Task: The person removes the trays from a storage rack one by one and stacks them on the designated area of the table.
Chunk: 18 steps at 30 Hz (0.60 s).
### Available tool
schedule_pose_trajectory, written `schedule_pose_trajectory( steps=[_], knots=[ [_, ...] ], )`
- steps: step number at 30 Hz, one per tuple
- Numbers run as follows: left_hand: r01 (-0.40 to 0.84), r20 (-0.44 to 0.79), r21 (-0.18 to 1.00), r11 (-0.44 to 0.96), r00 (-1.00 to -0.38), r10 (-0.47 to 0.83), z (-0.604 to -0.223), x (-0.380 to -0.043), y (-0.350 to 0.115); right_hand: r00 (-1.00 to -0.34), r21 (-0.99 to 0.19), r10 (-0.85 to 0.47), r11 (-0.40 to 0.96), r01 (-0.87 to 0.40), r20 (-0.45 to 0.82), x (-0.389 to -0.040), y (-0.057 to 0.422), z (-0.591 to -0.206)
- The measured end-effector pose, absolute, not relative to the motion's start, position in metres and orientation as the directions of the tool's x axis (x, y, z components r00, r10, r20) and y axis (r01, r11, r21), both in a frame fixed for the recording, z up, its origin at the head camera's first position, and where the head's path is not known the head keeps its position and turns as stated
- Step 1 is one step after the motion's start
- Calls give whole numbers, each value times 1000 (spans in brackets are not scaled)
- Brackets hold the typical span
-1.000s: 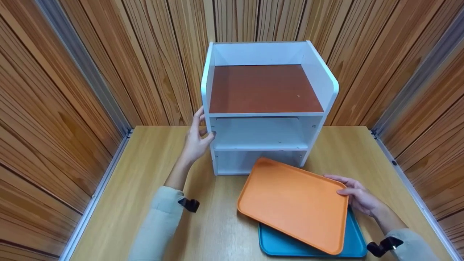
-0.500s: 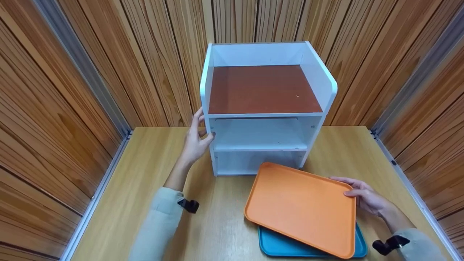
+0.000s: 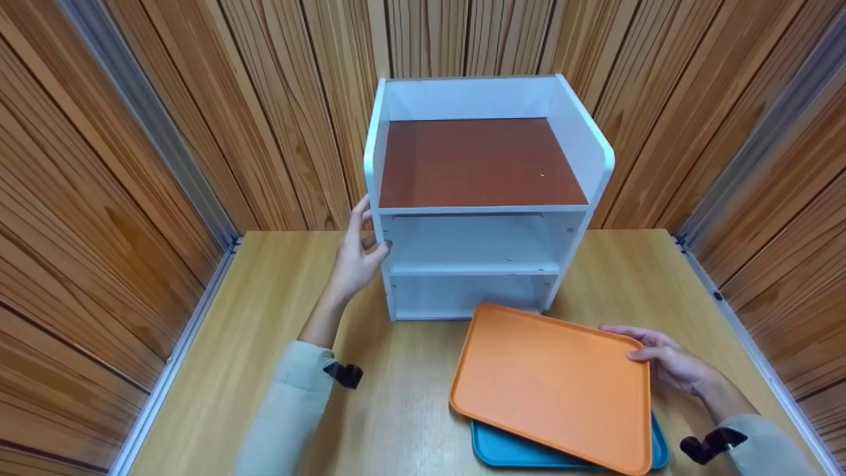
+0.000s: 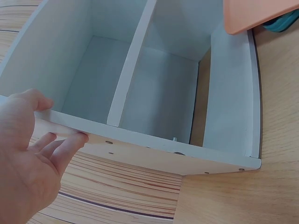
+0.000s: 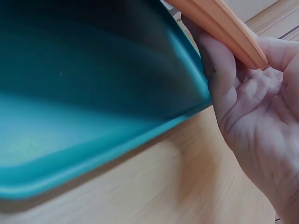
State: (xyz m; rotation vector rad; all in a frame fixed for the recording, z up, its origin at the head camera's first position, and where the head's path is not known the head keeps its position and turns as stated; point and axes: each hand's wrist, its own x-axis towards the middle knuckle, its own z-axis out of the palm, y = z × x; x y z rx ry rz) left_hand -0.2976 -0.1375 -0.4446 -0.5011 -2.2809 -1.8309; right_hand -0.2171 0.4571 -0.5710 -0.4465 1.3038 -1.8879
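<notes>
My left hand (image 3: 357, 261) grips the left side panel of a white shelf unit (image 3: 469, 272), thumb on the front edge and fingers on the outer face. The left wrist view shows the same hand (image 4: 35, 154) pinching that panel. With its thumb on top and fingers beneath, my right hand (image 3: 667, 360) holds an orange tray (image 3: 555, 390) by its far right corner. The orange tray is tilted over a blue tray (image 3: 529, 449), which lies on the table mostly hidden. In the right wrist view the blue tray (image 5: 93, 126) shows under the orange tray's rim (image 5: 229, 32).
The unit has a brown top surface (image 3: 482, 165) and two white compartments below. Wood-patterned walls (image 3: 119, 198) enclose the table (image 3: 264, 297) at the back and sides, with metal strips (image 3: 192, 330) along the side edges.
The orange tray in my right hand has moved right and toward me, now covering more of the blue tray. My left hand keeps its grip on the shelf unit.
</notes>
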Motion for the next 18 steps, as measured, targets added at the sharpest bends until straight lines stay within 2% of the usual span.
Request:
schedule_pose_trajectory(
  steps=[7, 14, 18],
  knots=[
    [356, 332, 915, 191, -932, 148, -445, -299, -138, -634, -918, -749, -91, 386, -192, -219, 457, -572],
    [375, 351, 907, 192, -925, 145, -444, -299, -137, -736, -968, -628, 146, 205, -251, -220, 456, -566],
    [380, 357, 905, 192, -923, 144, -444, -298, -137, -763, -973, -605, 164, 160, -227, -219, 456, -567]
  ],
)
